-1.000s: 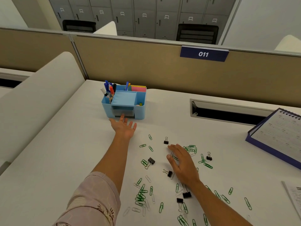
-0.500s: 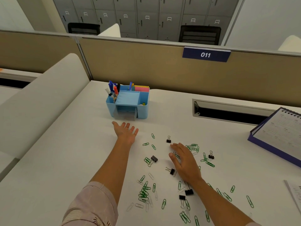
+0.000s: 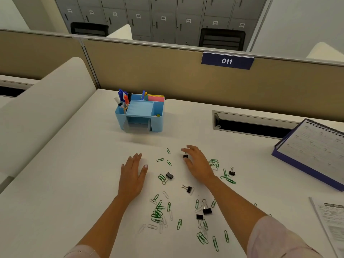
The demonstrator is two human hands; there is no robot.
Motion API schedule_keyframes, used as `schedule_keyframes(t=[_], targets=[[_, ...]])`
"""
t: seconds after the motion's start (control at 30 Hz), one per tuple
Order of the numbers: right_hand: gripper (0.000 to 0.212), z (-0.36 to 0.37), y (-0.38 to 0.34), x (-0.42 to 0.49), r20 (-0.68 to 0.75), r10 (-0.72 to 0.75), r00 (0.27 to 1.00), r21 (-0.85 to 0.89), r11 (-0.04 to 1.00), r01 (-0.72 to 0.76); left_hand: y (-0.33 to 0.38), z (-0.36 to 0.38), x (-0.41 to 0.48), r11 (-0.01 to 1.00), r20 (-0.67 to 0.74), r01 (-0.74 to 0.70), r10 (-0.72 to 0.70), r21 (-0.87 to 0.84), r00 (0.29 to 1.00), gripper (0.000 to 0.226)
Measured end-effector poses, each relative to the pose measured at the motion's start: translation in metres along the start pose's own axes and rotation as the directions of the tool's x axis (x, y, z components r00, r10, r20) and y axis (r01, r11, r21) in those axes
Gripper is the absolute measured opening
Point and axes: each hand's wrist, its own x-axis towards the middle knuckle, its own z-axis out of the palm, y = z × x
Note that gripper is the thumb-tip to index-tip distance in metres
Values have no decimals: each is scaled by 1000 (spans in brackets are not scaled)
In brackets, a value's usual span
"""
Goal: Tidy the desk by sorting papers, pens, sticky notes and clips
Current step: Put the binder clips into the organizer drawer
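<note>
Left hand (image 3: 132, 176) flat on white desk (image 3: 55, 183), fingers released. Right hand (image 3: 200, 165), farther right, pinches small black binder clip (image 3: 185, 156) between thumb, forefinger.

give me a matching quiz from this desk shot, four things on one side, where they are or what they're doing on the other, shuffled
Column A
1. left hand
2. right hand
3. pink sticky notes
4. spiral-bound calendar

Column B
a. in the back of the blue organizer
b. at the far right of the desk
c. flat on the desk, holding nothing
d. pinching a small black binder clip

Pairs: 1-c, 2-d, 3-a, 4-b
</note>
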Motion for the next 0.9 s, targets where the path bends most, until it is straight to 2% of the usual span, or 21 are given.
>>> schedule_keyframes(t=[0.07, 0.17, 0.37, 0.5, 0.63, 0.73, 0.9], targets=[[35, 2, 0, 8, 78, 28, 997, -83, 996, -21, -12, -1, -10, 987, 29, -14, 9, 159, 1000, 69], [29, 5, 0, 13, 61, 20, 998, -123, 992, -13, -19, -5, -25, 950, 58, -30, 13, 310, 998, 72], [22, 8, -7, 12, 44, -47, 998, -250, 967, 56, -15, -4, -39, 935, 30, 11, -23, 353, 999, 66], [27, 8, -8, 8, 120, -150, 981, -432, 882, 187, -14, -4, -38, 938, 24, 22, -32, 346, 999, 65], [25, 7, -9, 5, 204, -182, 962, -550, 792, 266, -14, -4, -37, 943, 21, 27, -36, 332, 999, 66], [29, 10, -22, -3, 228, -198, 953, -533, 794, 293, -13, -5, -38, 942, 15, 29, -37, 333, 999, 66], [29, 19, -43, -25, 255, -331, 909, -338, 850, 404, -14, -4, -37, 943, 3, 32, -35, 332, 999, 65]])
